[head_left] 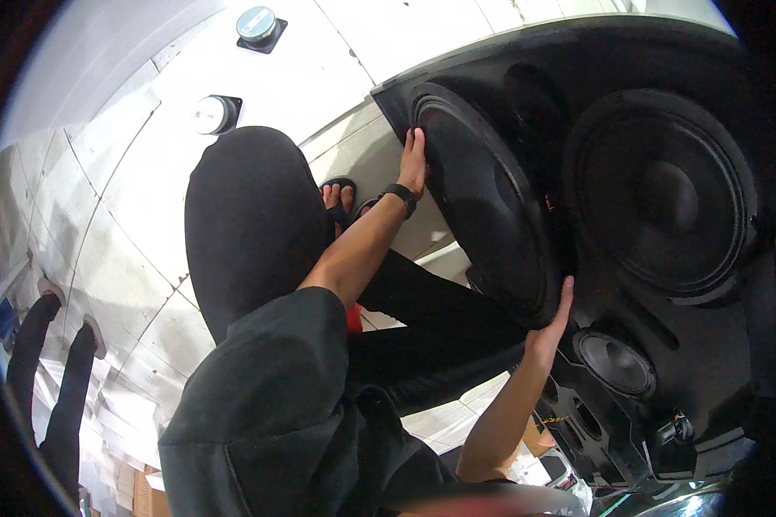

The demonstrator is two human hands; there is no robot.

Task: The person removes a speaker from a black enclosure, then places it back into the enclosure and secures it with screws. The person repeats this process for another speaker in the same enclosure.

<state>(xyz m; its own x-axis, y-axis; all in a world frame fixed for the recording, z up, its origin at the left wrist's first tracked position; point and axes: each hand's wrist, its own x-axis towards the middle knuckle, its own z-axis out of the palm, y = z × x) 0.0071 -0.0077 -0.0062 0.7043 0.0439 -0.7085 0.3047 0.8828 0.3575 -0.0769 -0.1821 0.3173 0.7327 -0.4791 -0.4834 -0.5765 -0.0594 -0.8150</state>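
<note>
A large round black speaker driver [483, 202] is held tilted, cone side showing, against a big black speaker cabinet [707, 323]. My left hand [414, 162], with a dark watch at the wrist, grips the driver's upper left rim. My right hand [550, 332] holds its lower rim, thumb along the edge and fingers mostly hidden behind. Beside it in the cabinet sits a second large driver [664, 194]. A smaller driver [614, 364] is set below that one. What lies behind the held driver is hidden.
Two small drivers with square black frames, one with a blue-grey magnet [256, 24] and one pale [210, 115], lie on the white surface at upper left. Another person's legs [65, 388] stand at far left. Black panels with cut-outs [588, 422] and loose parts are at lower right.
</note>
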